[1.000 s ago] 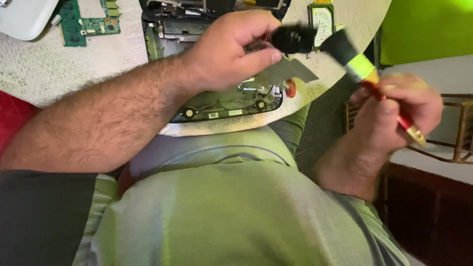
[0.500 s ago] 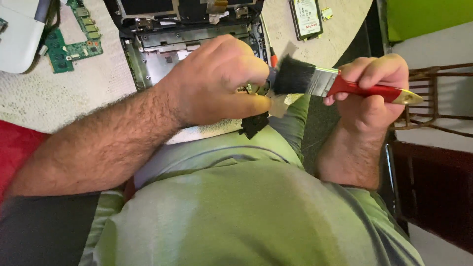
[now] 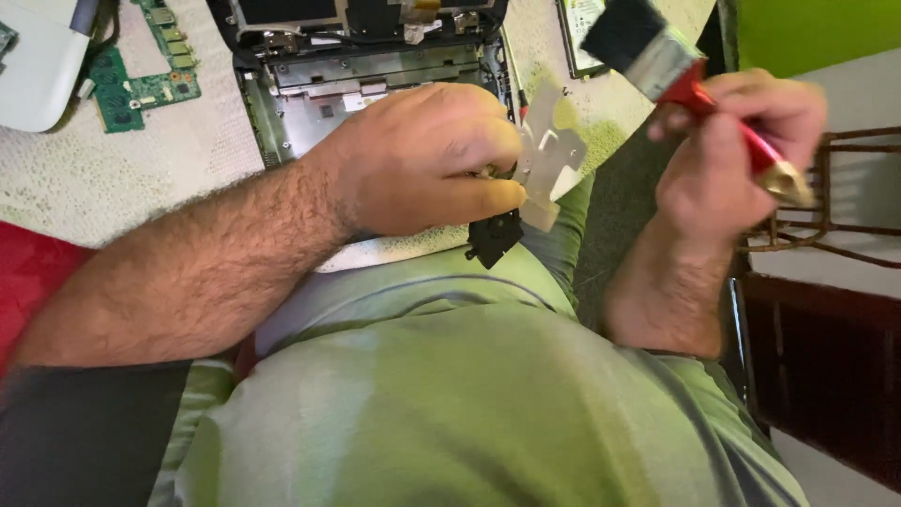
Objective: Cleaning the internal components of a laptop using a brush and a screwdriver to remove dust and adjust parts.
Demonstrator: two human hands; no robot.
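My left hand [image 3: 427,160] grips a small laptop part: a thin silver metal plate [image 3: 549,160] with a black piece [image 3: 495,237] hanging below it, held over the table's near edge. My right hand [image 3: 737,141] is closed around the red handle of a paintbrush [image 3: 657,56], whose black bristles and metal ferrule point up and left, a little above and to the right of the plate and apart from it. An opened laptop chassis [image 3: 310,84] lies on the table behind my left hand.
A green circuit board [image 3: 141,75] and a white device [image 3: 38,66] lie at the table's left. A flat drive-like module [image 3: 582,33] sits at the top right. A dark wooden chair [image 3: 826,225] stands right of my lap.
The brush has lifted off the held part and swung up and to the right, its bristles now clear of it. My left hand has kept hold of the plate and lowered slightly.
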